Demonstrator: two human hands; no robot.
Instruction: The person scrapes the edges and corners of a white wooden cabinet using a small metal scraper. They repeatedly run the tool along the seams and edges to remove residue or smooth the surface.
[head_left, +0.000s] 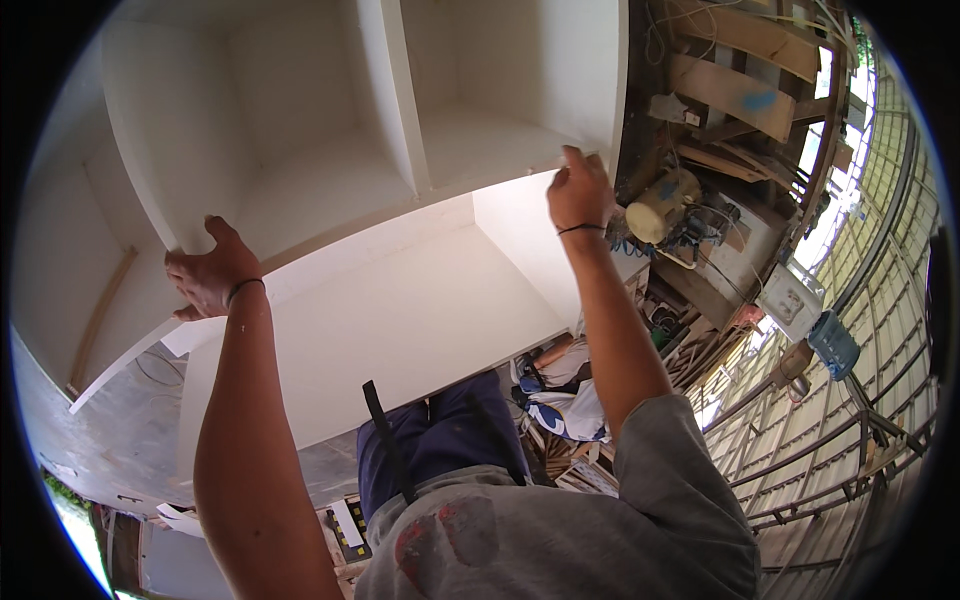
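Note:
A large white cabinet with open compartments stands in front of me. My left hand is closed round its front edge at the left, where an upright panel meets the shelf; the thumb lies over the shelf and the other fingers wrap the edge. Toward the right end of that shelf's front edge, my right hand grips with bent fingers. Its fingertips are partly hidden. Beneath the shelf, a wide white panel stretches toward my legs, meeting a white side panel on the right.
A cream tank-shaped machine sits right of the cabinet, near stacked wooden boards. Bags and scrap wood lie low beside my right arm. A thin wooden strip rests against white board at far left. Corrugated metal wall curves along the right.

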